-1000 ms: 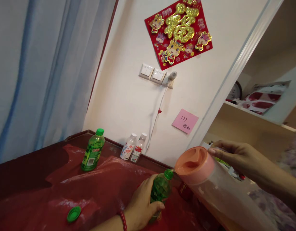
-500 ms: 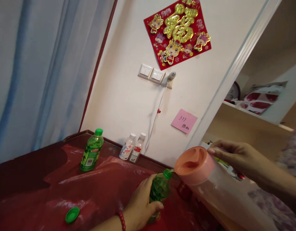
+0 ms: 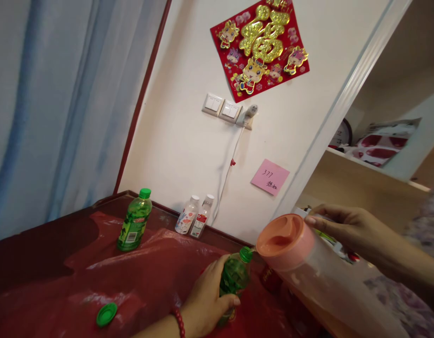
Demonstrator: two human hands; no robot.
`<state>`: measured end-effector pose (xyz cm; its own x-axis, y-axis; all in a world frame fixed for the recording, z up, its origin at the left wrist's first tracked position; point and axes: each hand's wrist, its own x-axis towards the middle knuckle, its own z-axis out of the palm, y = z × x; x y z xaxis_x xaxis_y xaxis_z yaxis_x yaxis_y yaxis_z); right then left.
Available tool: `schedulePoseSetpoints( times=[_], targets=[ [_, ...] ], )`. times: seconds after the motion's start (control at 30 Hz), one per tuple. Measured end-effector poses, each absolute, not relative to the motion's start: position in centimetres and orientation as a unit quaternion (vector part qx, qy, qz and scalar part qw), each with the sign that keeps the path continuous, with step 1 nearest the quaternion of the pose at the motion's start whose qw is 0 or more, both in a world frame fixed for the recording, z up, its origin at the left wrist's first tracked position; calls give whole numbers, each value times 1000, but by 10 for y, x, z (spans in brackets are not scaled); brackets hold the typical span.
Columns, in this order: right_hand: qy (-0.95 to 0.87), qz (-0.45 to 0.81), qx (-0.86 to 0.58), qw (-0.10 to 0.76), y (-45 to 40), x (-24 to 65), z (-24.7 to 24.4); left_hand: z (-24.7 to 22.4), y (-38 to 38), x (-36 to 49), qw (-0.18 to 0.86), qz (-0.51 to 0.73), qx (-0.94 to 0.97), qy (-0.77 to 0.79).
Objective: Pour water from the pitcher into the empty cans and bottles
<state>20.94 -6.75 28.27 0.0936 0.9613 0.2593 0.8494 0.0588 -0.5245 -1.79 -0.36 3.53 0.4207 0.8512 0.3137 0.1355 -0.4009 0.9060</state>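
My left hand [image 3: 212, 293] is wrapped round a green-labelled plastic bottle [image 3: 236, 277], standing slightly tilted near the table's front. Its top shows green at the mouth. My right hand [image 3: 340, 225] grips a translucent pitcher [image 3: 329, 286] near its orange lid [image 3: 285, 237]; the handle is hidden. The pitcher leans left, its lid edge right beside the bottle's mouth. A small clear glint, perhaps liquid, shows between them. On the table a loose green cap [image 3: 106, 314] lies left of my left hand. A second green bottle [image 3: 133, 223], capped, stands farther back.
Two small white-capped bottles [image 3: 187, 215] stand against the wall. A red plastic sheet [image 3: 150, 277] covers much of the dark table [image 3: 34, 256]. A white cord [image 3: 224, 183] hangs from a wall socket. Shelves [image 3: 365, 173] stand to the right. A red object [image 3: 269, 278] sits behind the pitcher.
Hardly anything differs: both hands, the bottle and the pitcher keep their places, and the pitcher's lid edge stays at the bottle's mouth.
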Motion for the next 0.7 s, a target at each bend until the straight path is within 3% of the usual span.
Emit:
schedulePoseSetpoints(
  times=[0.7],
  targets=[
    [-655,95,-698,273,-68,208,282,37,-5,-19,427,418,725,342]
  ],
)
